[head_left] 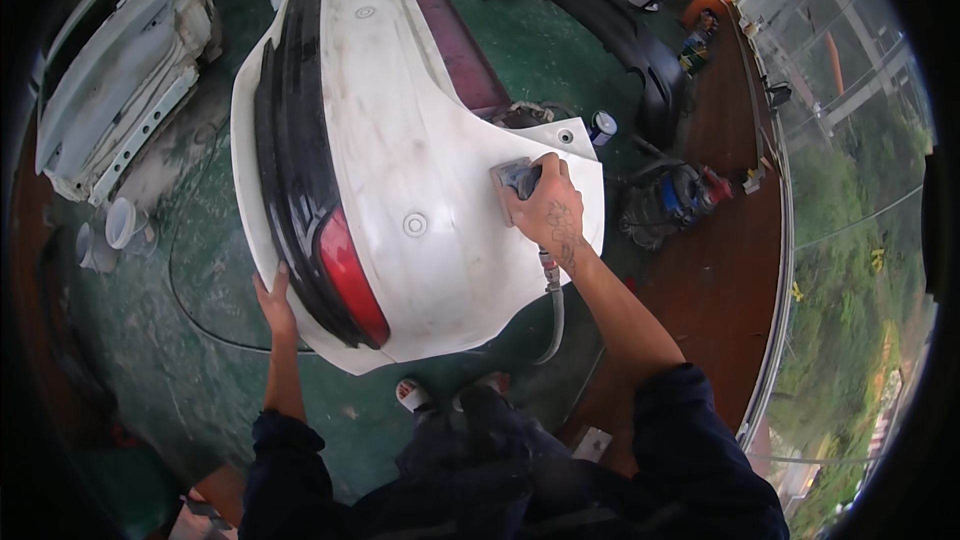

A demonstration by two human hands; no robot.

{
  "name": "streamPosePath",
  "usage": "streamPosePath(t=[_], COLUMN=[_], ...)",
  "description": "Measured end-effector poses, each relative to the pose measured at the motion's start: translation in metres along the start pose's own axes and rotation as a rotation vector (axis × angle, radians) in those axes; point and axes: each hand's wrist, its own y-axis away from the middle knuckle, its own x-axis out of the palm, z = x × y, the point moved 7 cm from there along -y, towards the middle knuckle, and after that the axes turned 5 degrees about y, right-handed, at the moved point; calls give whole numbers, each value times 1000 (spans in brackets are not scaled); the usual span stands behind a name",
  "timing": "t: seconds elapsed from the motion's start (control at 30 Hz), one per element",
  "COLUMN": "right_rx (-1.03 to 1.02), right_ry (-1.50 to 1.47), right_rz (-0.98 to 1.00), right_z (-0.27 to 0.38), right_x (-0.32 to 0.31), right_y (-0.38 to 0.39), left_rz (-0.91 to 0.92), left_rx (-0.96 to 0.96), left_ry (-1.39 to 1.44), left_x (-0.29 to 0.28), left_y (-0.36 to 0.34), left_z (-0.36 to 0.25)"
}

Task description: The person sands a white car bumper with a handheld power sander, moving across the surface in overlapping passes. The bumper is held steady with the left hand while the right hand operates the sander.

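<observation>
A green, dust-smeared floor point(150, 315) is seen, with a pale car body panel point(110, 85) laid far left and white tubs point(124, 225) set nearer. The white bumper point(395, 130) is placed centrally, its left edge touched by the left hand point(277, 306); whether it is gripped cannot be told. On its right part, a sanding tool point(506, 204) is grasped by the right hand point(556, 212). Far right, a black bumper point(625, 35) is left on the floor; the right side is bounded by large windows point(850, 320).

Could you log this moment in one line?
left hand: at left edge of bumper | right hand: gripping sander against bumper | hose: beside right forearm
</observation>
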Motion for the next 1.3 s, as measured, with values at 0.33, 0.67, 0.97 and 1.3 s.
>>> streamPosePath(t=[0.33,0.67,0.97,1.3], right_rx=[246,45,273,263], right_ry=[271,106,69,-26], right_rz=[-212,-35,-161,-168], right_z=[-81,18,-70,-92], right_x=[-42,-5,-41,-4], right_y=[-14,-36,-46,69], left_rz=[0,11,30,43], left_rx=[21,-31,-24,-57], left_ry=[-10,23,26,91], left_x=[0,-1,-8,-5], left_y=[-1,-5,-9,-11], left_z=[6,11,14,17])
